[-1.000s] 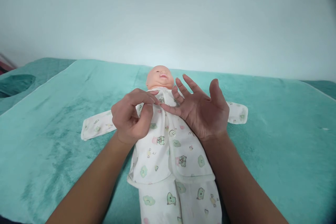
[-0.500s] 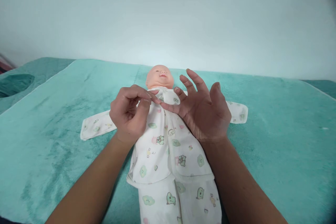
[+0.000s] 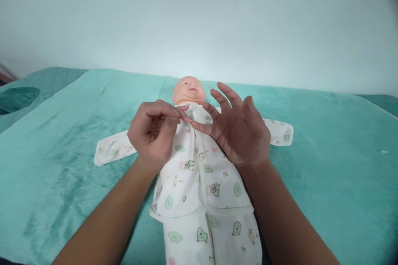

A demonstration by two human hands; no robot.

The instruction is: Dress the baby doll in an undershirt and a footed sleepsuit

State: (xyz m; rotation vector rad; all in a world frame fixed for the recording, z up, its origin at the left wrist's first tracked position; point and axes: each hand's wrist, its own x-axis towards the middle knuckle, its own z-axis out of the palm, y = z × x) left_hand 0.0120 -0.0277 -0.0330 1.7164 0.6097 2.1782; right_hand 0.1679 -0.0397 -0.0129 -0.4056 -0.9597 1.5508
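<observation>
A baby doll (image 3: 189,89) lies on its back, dressed in a white printed jacket (image 3: 183,186) and matching trousers (image 3: 186,240). Above its chest, my left hand (image 3: 153,132) is closed, thumb and forefinger pressed together. Whatever that pinch may contain is too small or hidden to make out. Other left fingertips reach toward the jacket's front edge and meet the little finger of my right hand (image 3: 241,132). Palm turned up and fingers spread, my right hand is open with nothing in it. A round snap (image 3: 202,156) shows on the jacket front below both hands.
Under the doll spreads a turquoise plush blanket (image 3: 326,182). The doll's two sleeves stretch out to either side. A darker green folded cloth (image 3: 18,99) lies at the far left, and a pale wall (image 3: 199,20) rises behind.
My right hand has shifted slightly left, its fingers a little more curled. My left hand has barely moved, and the doll lies as before.
</observation>
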